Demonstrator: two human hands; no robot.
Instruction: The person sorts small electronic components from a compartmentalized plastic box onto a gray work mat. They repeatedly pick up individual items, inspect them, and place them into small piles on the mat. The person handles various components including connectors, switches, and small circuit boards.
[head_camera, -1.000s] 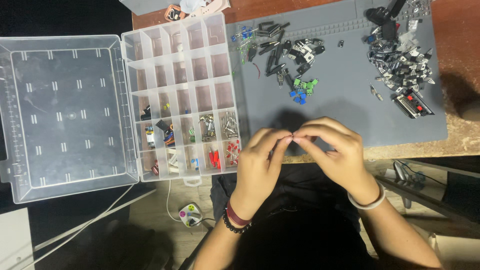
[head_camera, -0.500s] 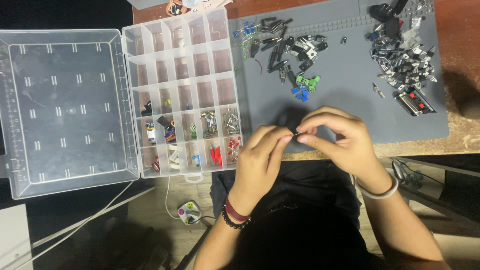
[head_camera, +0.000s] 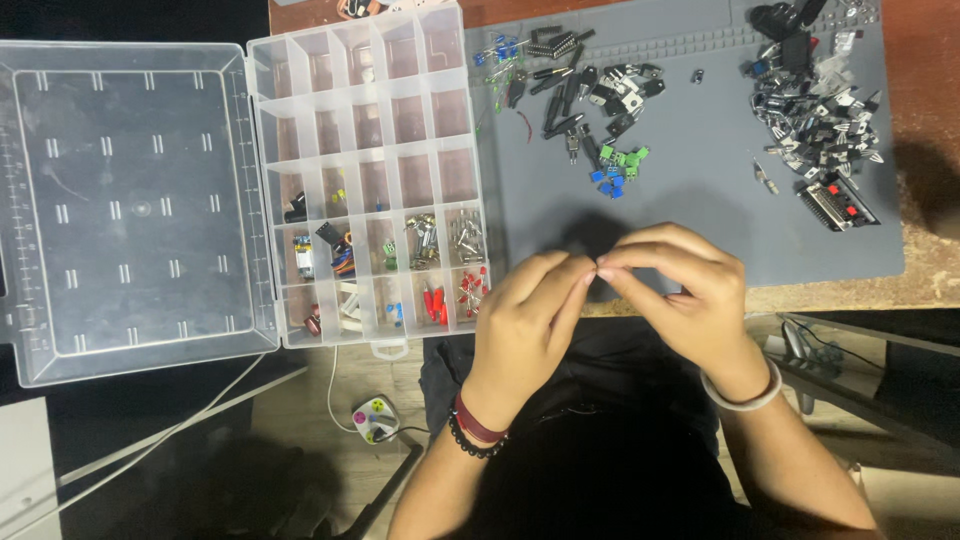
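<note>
At lower centre, the left hand (head_camera: 528, 318) and right hand (head_camera: 680, 290) meet fingertip to fingertip, pinched closed over the grey mat's (head_camera: 690, 190) near edge; whatever they hold is too small to tell. The open parts box (head_camera: 365, 175) lies just left.

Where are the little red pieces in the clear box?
In the head view, the red pieces sit in the bottom row of the clear organizer box, in its right-hand compartments, just left of the left hand.
</note>
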